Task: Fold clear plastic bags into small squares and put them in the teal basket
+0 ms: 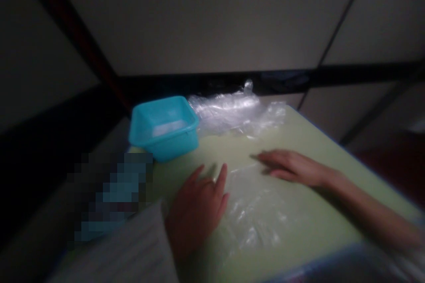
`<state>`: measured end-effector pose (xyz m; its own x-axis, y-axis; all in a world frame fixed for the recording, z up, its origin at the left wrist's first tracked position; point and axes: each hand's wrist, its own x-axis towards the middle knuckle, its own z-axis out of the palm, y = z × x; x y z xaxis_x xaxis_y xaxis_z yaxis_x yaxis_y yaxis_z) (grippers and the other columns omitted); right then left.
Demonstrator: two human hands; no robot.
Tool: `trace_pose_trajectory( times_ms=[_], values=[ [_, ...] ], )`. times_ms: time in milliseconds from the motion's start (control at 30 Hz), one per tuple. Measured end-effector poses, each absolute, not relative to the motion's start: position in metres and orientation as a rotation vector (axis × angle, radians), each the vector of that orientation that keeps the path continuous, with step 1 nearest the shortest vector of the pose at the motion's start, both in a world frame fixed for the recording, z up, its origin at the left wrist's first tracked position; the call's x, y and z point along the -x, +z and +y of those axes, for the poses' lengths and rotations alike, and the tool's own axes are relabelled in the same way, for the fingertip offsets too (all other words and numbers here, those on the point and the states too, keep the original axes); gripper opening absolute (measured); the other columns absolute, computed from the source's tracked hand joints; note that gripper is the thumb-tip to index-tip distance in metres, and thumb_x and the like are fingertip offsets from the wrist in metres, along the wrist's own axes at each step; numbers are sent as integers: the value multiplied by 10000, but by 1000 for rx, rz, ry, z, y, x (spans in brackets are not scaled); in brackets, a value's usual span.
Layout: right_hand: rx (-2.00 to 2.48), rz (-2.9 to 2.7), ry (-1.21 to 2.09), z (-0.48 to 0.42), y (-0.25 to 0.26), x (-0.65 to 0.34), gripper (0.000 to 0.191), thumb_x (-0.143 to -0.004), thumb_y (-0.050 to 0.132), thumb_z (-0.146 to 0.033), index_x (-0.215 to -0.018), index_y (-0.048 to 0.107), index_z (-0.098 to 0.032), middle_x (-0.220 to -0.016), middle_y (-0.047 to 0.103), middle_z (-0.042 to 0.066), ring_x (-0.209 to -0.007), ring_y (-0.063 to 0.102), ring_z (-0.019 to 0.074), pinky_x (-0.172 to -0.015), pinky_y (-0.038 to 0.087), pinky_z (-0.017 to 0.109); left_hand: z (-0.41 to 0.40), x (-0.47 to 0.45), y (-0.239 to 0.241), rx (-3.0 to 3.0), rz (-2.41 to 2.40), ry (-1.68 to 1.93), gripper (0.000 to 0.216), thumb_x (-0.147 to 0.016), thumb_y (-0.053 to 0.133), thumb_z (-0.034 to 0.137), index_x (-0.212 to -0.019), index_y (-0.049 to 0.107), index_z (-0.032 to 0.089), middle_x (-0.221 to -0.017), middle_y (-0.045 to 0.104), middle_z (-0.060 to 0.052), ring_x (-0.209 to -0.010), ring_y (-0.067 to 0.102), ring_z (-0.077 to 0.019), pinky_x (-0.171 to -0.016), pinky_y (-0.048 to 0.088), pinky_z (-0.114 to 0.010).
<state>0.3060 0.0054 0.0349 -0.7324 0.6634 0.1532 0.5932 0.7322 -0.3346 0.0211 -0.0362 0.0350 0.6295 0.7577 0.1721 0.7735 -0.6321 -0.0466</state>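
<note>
A clear plastic bag (257, 216) lies flat and slightly wrinkled on the yellow-green tabletop (318, 141). At the bag's left edge is my left hand (202, 203), its index finger stretched forward and the others apart, with nothing in it. My right hand (287, 166) rests low over the bag's far right corner, fingers extended and pointing left. I cannot tell whether its fingertips press on the plastic. Beyond my left hand stands a turquoise plastic basin (174, 143), with something pale and flat on its bottom.
A crumpled heap of clear plastic (232, 110) lies at the table's far edge, right of the basin. Pale panels (212, 17) rise behind the table. A pixelated area covers something at the left. The light is dim.
</note>
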Motion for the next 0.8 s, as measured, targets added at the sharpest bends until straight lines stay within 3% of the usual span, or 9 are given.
trace_pose_trajectory(
  times_ms=[133, 333, 533, 733, 800],
  values=[
    [1008, -2660, 413, 5, 35, -307, 460, -920, 460, -381, -1327, 409, -172, -1251, 558, 116, -1069, 568, 213, -904, 466, 390, -36, -21, 34, 2714, -1288, -188, 485, -869, 467, 247, -1323, 401, 89, -1010, 688, -133, -933, 646, -243, -1041, 331, -478],
    [997, -2578, 468, 4, 36, -306, 463, -919, 465, -380, -1342, 398, -203, -1233, 567, 106, -1071, 560, 213, -896, 458, 380, -30, -18, 28, 2731, -1294, -177, 546, -876, 495, 328, -1359, 346, 121, -1307, 523, -139, -1180, 506, -281, -1062, 276, -532],
    [1002, -2554, 704, 0, 42, -304, 494, -913, 468, -396, -1350, 393, -177, -865, 634, 42, -754, 601, 159, -687, 480, 297, -26, -18, 28, 2742, -1301, -131, 600, -877, 489, 403, -1375, 333, 105, -1404, 399, -155, -1294, 367, -321, -1053, 272, -570],
    [795, -2459, 1077, -6, 38, -301, 444, -917, 466, -369, -1322, 425, -192, -777, 661, 23, -679, 597, 138, -609, 473, 261, -60, -30, 35, 3005, -890, -203, 645, -875, 421, 533, -1355, 367, 105, -1419, 379, -130, -1301, 368, -280, -1064, 321, -469],
    [743, -2425, 1144, -6, 35, -300, 438, -906, 487, -372, -1303, 448, -191, -763, 667, 22, -672, 604, 138, -607, 478, 261, -70, -34, 28, 3080, -735, -169, 551, -904, 390, 493, -1328, 410, 143, -1416, 389, -111, -1285, 395, -266, -1036, 366, -433]
  ],
)
